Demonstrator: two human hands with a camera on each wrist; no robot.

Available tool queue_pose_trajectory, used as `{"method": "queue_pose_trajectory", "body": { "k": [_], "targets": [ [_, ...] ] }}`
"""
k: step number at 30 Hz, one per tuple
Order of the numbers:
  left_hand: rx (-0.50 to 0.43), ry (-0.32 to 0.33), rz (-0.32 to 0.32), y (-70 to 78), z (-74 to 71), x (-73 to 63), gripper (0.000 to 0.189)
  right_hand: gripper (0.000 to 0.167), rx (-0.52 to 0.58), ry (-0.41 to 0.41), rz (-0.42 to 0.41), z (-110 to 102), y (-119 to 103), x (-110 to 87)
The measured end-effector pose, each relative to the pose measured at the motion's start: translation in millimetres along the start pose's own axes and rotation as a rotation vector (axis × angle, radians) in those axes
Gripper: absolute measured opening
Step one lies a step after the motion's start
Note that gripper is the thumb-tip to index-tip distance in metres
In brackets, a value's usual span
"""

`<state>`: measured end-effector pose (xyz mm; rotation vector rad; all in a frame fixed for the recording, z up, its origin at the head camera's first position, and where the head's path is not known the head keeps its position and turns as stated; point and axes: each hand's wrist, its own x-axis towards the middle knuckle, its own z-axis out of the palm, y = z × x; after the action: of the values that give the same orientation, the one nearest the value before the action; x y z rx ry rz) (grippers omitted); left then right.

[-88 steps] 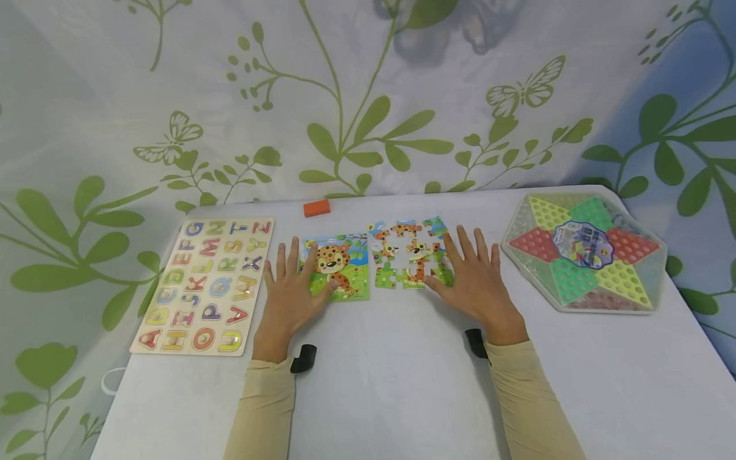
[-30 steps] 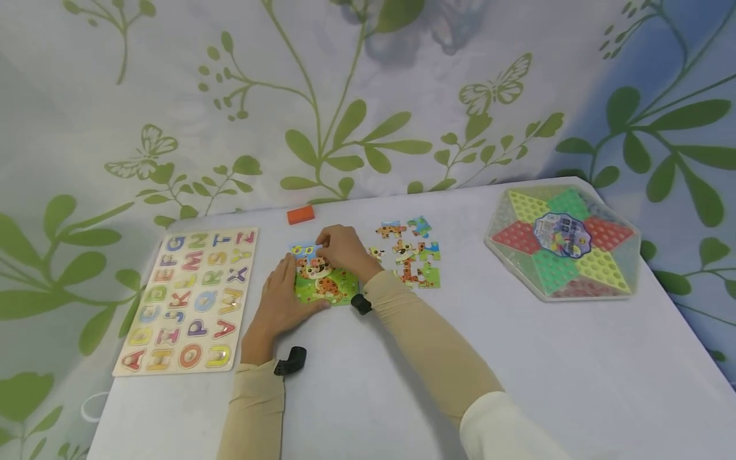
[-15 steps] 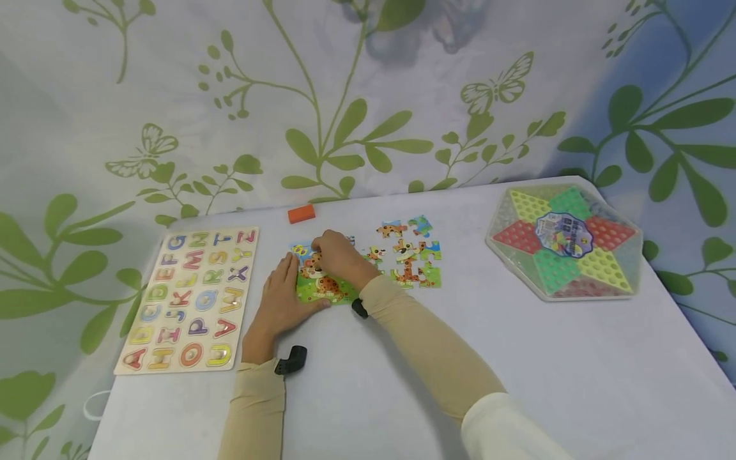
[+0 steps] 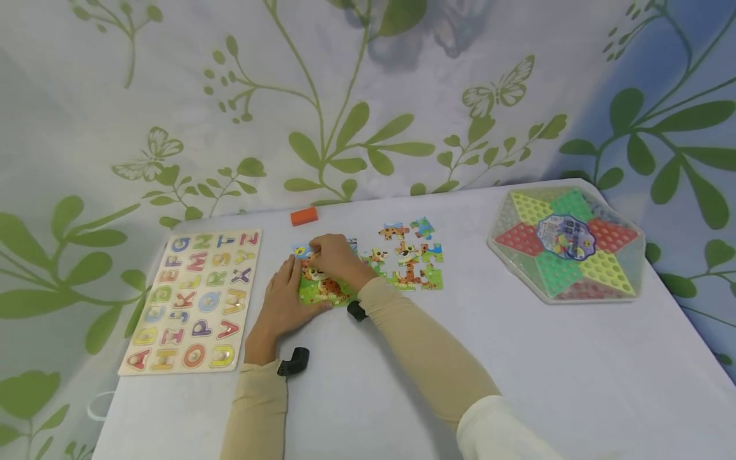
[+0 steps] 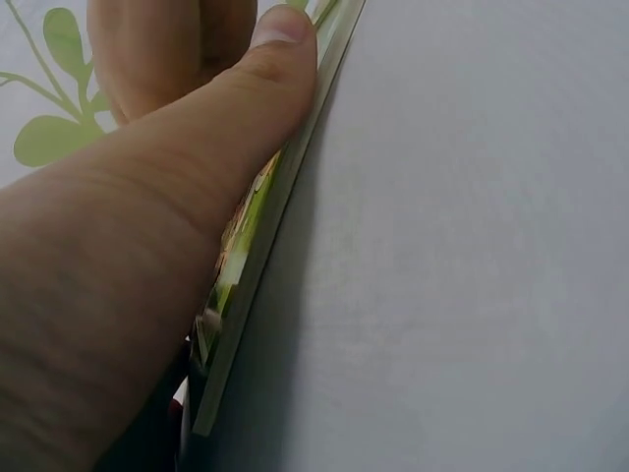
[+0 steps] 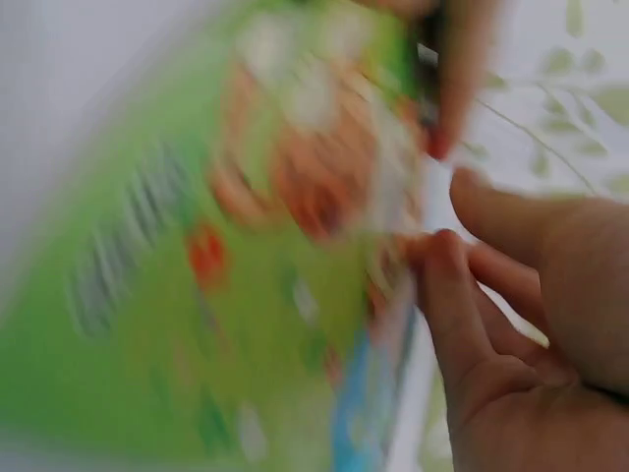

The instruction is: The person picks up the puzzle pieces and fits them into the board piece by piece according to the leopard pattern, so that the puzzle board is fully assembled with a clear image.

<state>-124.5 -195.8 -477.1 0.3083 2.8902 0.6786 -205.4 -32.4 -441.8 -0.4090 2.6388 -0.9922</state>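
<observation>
A leopard picture puzzle board [image 4: 316, 296] lies in the middle of the table. Along its left side rest the extended fingers of my left hand [image 4: 284, 305], the thumb lying over the near edge. My right hand [image 4: 339, 257] reaches across the board with curled fingers and pinches a puzzle piece at the upper left corner, beside a yellow sunflower. The fingers mostly hide that piece. In the right wrist view the board [image 6: 256, 324] is blurred, with the right fingertips at its edge. Several loose puzzle pieces [image 4: 409, 276] lie just right of the board.
A wooden alphabet board [image 4: 192, 303] lies at the left, close to my left hand. An orange block [image 4: 304, 216] sits near the back edge. The hexagonal Chinese checkers board [image 4: 566, 246] occupies the right side of the white table [image 4: 368, 396].
Both hands lay flat and apart at first. My right hand moved left to the board's upper left corner, and the upper left loose piece left its place. Lately the right fingertips shifted only slightly.
</observation>
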Motion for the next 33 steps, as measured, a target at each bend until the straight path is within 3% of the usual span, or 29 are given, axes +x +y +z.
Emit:
{"method": "queue_pose_trajectory", "body": {
  "k": [5, 11, 16, 23, 28, 33],
  "targets": [
    [0.005, -0.015, -0.021, 2.3, 2.9, -0.9, 0.119, 0.052, 0.049, -0.006, -0.004, -35.8, 36.8, -12.5],
    [-0.008, -0.022, -0.04, 4.2, 1.8, -1.8, 0.123, 0.055, -0.16, 0.052, 0.11, -83.8, 91.5, -29.5],
    [0.005, -0.019, -0.047, 3.8, 0.8, -1.3, 0.123, 0.048, -0.262, 0.063, 0.154, -101.9, 114.3, -36.1],
    [-0.01, -0.037, -0.052, 7.4, 2.7, -0.9, 0.124, 0.034, -0.089, 0.085, 0.174, -99.4, 108.7, -36.4],
    [-0.011, -0.032, -0.053, 9.5, 5.0, 1.3, 0.124, 0.038, 0.061, 0.117, 0.08, -82.6, 85.4, -29.5],
    [-0.003, -0.011, -0.053, 10.0, 7.1, 3.1, 0.124, 0.041, 0.083, 0.023, -0.005, -49.8, 53.4, -14.9]
  ]
}}
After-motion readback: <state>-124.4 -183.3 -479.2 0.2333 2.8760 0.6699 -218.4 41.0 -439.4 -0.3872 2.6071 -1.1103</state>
